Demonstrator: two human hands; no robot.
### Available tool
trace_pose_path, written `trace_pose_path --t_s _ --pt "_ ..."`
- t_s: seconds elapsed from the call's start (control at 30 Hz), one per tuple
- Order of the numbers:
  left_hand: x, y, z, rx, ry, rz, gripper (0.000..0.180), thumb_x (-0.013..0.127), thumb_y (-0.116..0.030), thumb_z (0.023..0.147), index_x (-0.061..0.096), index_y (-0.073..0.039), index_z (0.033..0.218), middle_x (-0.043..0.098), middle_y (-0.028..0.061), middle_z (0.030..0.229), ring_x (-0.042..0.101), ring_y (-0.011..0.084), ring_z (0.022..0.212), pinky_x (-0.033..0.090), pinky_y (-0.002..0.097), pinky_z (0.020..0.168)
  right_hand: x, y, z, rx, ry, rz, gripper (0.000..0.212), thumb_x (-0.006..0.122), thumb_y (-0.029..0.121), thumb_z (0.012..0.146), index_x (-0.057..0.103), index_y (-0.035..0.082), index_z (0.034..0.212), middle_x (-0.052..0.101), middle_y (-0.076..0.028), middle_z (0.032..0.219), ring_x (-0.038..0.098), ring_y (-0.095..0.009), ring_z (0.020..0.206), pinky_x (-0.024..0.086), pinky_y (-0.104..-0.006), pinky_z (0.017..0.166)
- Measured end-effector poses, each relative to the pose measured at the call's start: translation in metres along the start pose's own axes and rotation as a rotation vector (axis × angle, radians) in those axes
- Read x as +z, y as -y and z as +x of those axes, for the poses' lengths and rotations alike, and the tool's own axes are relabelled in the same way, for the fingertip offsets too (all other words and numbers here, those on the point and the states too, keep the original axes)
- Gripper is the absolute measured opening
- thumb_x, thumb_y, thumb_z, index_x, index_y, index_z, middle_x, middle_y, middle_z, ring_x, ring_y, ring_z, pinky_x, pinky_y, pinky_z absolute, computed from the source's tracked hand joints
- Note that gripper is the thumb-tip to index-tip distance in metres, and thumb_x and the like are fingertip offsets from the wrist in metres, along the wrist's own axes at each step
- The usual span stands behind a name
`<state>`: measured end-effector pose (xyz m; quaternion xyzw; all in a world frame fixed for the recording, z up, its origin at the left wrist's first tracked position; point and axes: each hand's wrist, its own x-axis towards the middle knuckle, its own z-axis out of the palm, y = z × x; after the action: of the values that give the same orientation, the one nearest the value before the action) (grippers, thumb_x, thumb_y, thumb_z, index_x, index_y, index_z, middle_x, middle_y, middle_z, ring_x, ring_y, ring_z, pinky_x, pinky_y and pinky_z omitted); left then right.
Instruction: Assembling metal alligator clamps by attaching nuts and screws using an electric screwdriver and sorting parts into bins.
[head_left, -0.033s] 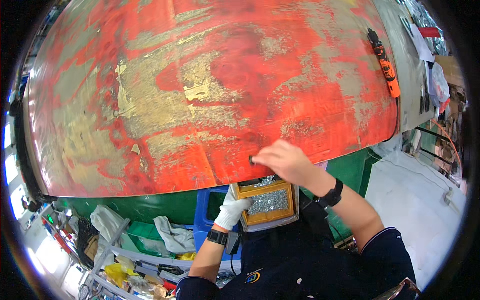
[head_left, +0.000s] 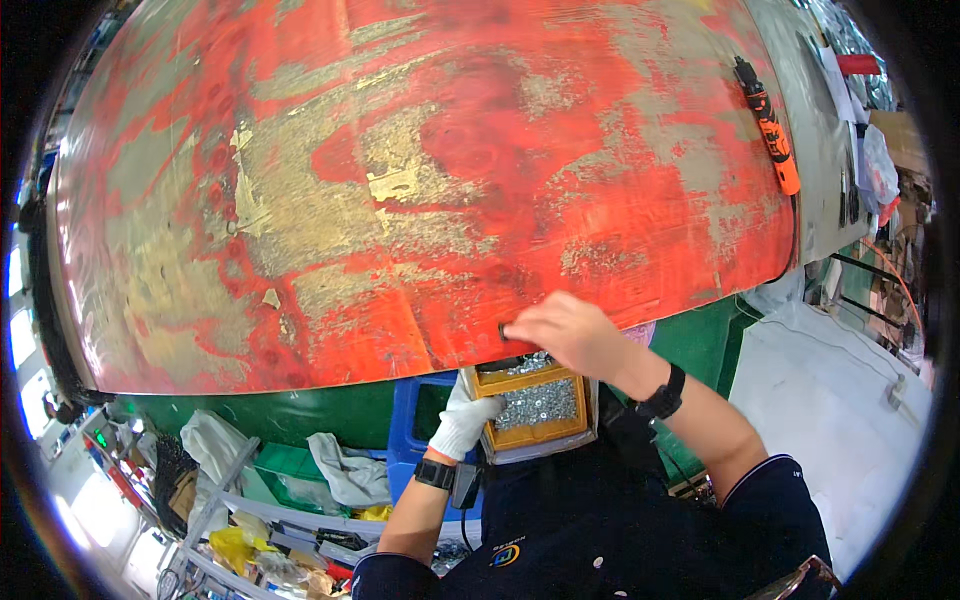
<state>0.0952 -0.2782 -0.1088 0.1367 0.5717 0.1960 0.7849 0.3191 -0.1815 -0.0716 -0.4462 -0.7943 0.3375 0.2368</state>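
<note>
My left hand (head_left: 462,418), in a white glove, grips the left side of a yellow divided box (head_left: 535,434) at the table's near edge. Its thumb reaches over the rim. Small silver metal pieces (head_left: 540,403), apparently nuts, fill the nearer compartment. The farther compartment holds more metal parts (head_left: 533,362) and is partly covered by my right arm and something dark. Above the box, my bare right hand (head_left: 562,333) is closed in a pinch. A small dark piece (head_left: 503,331) sticks out at its fingertips, too small to name.
A large table with a worn red top (head_left: 400,240) spreads ahead. An orange and black power screwdriver (head_left: 770,135) lies at its right side, its cable running along the edge. A blue bin (head_left: 403,420) stands left of the box, beside a cluttered shelf (head_left: 300,515).
My right hand has come slightly down toward the box, the small dark piece still at its fingertips. My left hand and the box have stayed put.
</note>
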Motion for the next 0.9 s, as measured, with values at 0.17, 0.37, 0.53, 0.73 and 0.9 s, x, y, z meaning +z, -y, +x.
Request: trace_pose_path --t_s 0.17,0.37,0.53,0.73,0.9 --pt "0.001 0.002 0.001 -0.011 0.022 -0.017 0.063 0.06 0.007 0.068 0.044 -0.006 0.128 0.058 0.0032 0.109 0.056 0.0161 0.101 0.046 0.0296 0.086 0.002 0.013 -0.037 -0.035 0.145 0.092 0.027 0.064 0.009 0.078 0.067 0.013 0.104 0.065 -0.002 0.097 0.061 -0.022 0.085 0.05 -0.0344 0.073" --pt "0.0 0.002 0.004 0.032 0.051 -0.036 0.063 0.059 0.008 0.067 0.043 -0.006 0.127 0.059 0.0043 0.109 0.058 0.0169 0.099 0.047 0.0297 0.086 -0.003 0.009 -0.048 0.149 -0.012 -0.06 0.032 0.061 0.006 0.077 0.065 0.012 0.108 0.065 -0.003 0.098 0.06 -0.024 0.087 0.05 -0.0344 0.076" --pt "-0.004 0.013 0.011 -0.058 0.058 -0.048 0.066 0.057 0.01 0.066 0.043 -0.006 0.129 0.059 0.0052 0.111 0.058 0.018 0.101 0.047 0.0297 0.086 0.015 0.026 -0.073 0.117 0.126 0.1 0.036 0.064 0.002 0.072 0.067 0.012 0.106 0.065 -0.003 0.099 0.06 -0.023 0.088 0.052 -0.0327 0.075" --pt "0.002 0.027 0.007 -0.013 0.026 -0.063 0.063 0.056 0.008 0.065 0.047 -0.005 0.126 0.061 0.0053 0.109 0.059 0.019 0.096 0.048 0.0314 0.084 0.02 0.02 -0.077 0.104 0.133 0.002 0.034 0.065 0.002 0.072 0.067 0.013 0.105 0.064 -0.003 0.103 0.06 -0.023 0.093 0.051 -0.0336 0.079" --pt "-0.005 0.07 -0.012 0.016 -0.024 -0.049 0.06 0.058 0.005 0.064 0.051 -0.003 0.124 0.061 0.0048 0.11 0.059 0.0186 0.095 0.048 0.0303 0.084 0.005 0.031 -0.104 0.033 0.063 0.016 0.03 0.067 0.004 0.075 0.067 0.013 0.103 0.064 -0.004 0.106 0.06 -0.025 0.095 0.049 -0.0364 0.082"
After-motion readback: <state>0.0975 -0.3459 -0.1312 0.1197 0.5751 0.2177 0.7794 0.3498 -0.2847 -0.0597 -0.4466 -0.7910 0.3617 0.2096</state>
